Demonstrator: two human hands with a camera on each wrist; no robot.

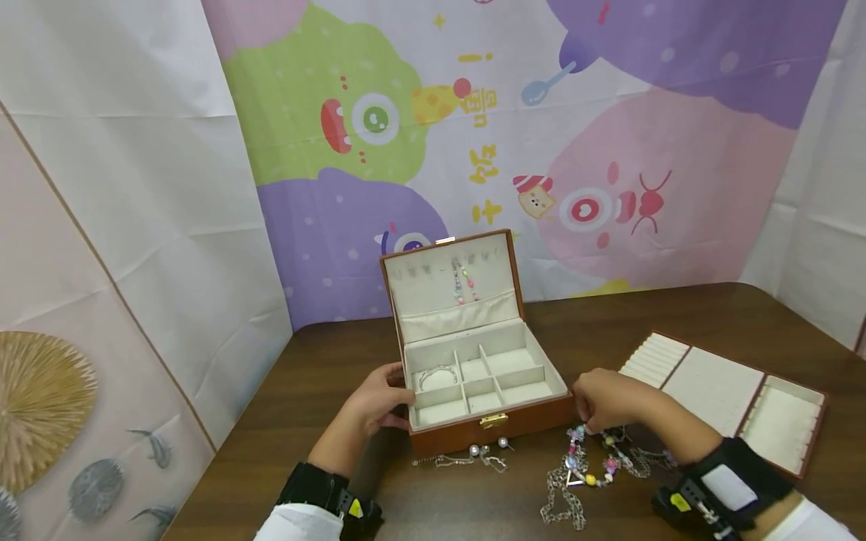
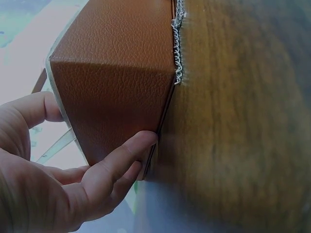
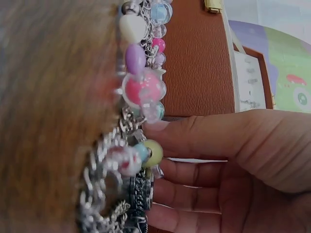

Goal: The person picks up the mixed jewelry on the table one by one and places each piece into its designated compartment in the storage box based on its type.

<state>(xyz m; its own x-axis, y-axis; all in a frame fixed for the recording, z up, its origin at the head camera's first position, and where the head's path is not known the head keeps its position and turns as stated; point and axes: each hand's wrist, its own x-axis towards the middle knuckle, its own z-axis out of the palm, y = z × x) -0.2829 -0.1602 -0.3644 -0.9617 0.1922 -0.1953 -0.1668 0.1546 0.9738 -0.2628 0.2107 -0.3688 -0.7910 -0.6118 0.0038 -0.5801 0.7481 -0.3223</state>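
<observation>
A brown jewelry box stands with its lid up, showing a pale lining split into several compartments. My left hand grips its left wall, thumb over the rim and fingers along the outer side, as the left wrist view confirms. Inside, a silver bracelet lies in the back left compartment, and beaded earrings hang in the lid. By the box's front right corner my right hand pinches a colorful beaded necklace in a heap on the table. Its fingertips are partly hidden behind beads and chain.
Silver chains lie tangled with the beads. A thin chain with pearl-like beads runs along the box front. To the right rests a pale-lined tray with ring slots. Behind the wooden table hangs a cartoon cloth.
</observation>
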